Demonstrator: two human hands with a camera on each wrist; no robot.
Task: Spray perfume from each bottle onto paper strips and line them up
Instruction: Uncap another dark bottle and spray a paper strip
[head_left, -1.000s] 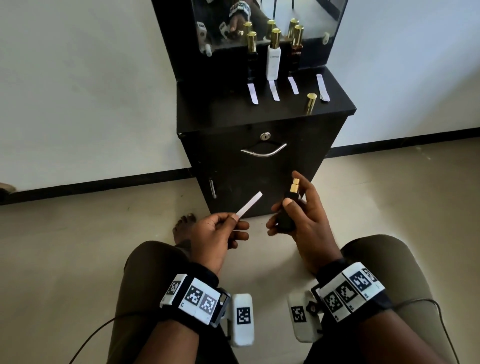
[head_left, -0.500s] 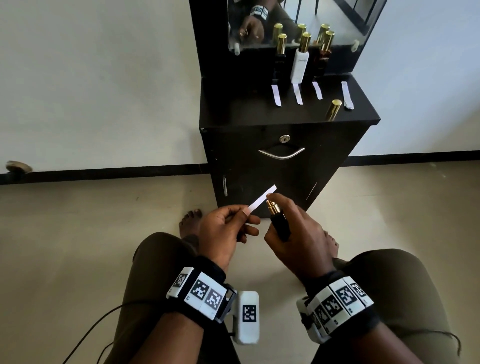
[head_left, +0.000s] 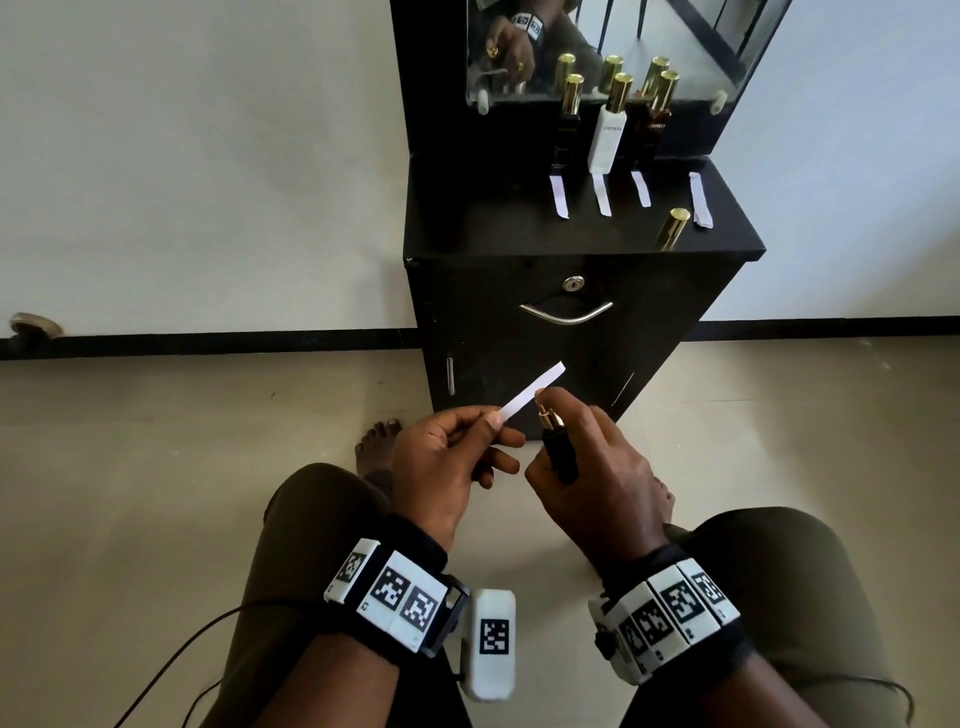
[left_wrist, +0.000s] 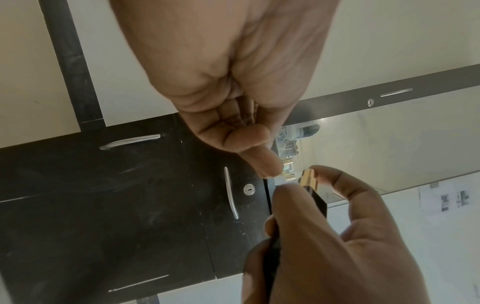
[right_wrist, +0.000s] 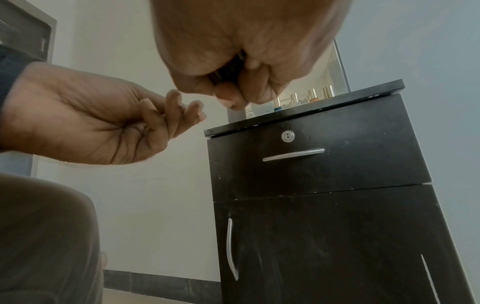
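Clearly the paper strip (head_left: 533, 393) is light and limp, so it is best pinched at one end, as the left hand (head_left: 445, 457) does with thumb and forefinger, the free end rising toward the black cabinet (head_left: 571, 332). Just right of that hand, the right hand (head_left: 597, 467) wraps the dark perfume bottle (head_left: 558, 451), which looks hard, smooth and likely slippery. Its gold nozzle sits just beside the strip, forefinger arched over the top. Both hands hover below the cabinet's drawer handle (head_left: 566, 314).

Left hand (head_left: 447, 457) fingers pinch a strip; right hand (head_left: 597, 467) fingers wrap a bottle, both raised above the knees.
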